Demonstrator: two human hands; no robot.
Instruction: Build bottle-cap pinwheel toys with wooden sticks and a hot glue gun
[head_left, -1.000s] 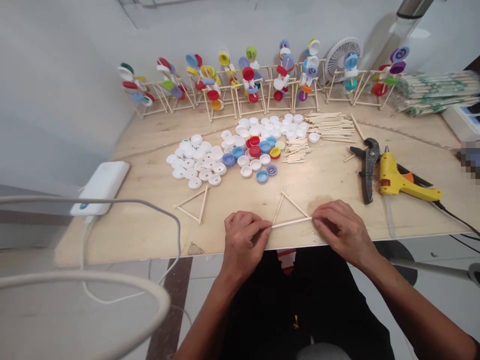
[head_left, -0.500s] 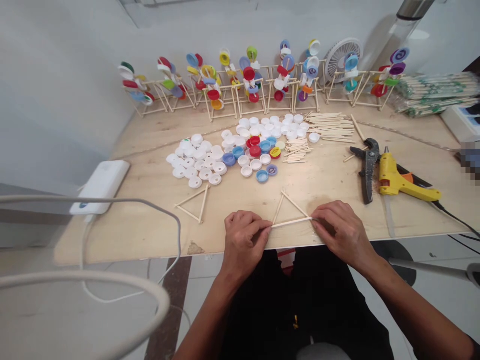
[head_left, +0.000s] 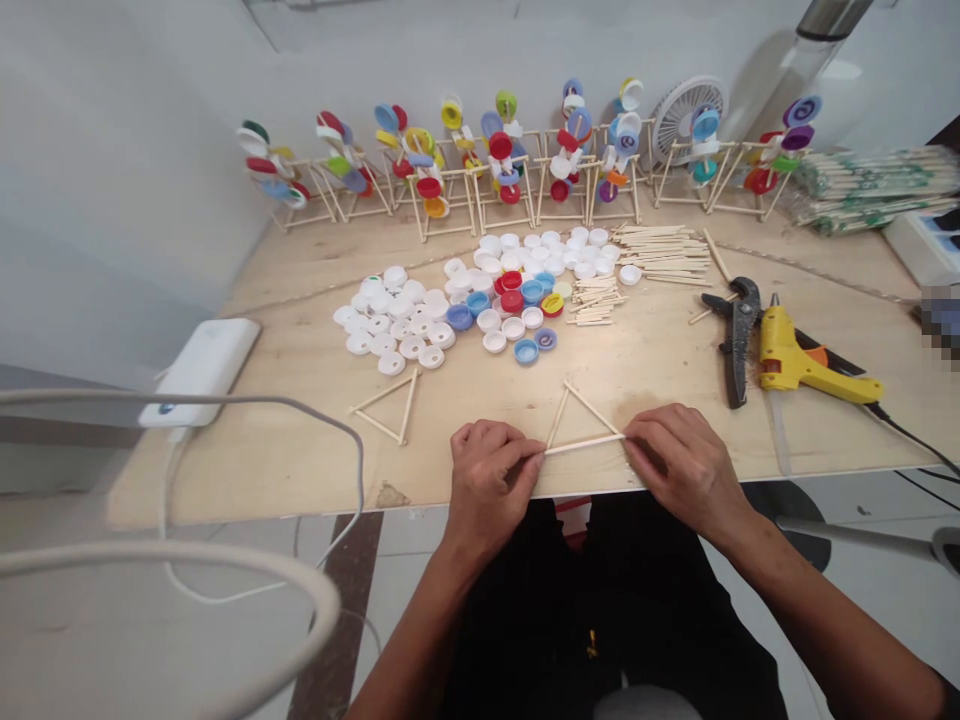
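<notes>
My left hand pinches the left end of a thin wooden stick, and my right hand pinches its right end. Together with two more sticks lying on the table, this stick outlines a triangle near the front edge. To the left rests a separate triangle of sticks. Bottle caps, mostly white, with some red, blue and yellow ones, are spread beyond my hands. Beside the caps are a pile of short sticks and a pile of longer sticks.
A yellow glue gun and black cutting pliers lie at the right. Several stick frames with cap wheels line the wall, near a small white fan. A white power bank with a cable occupies the left.
</notes>
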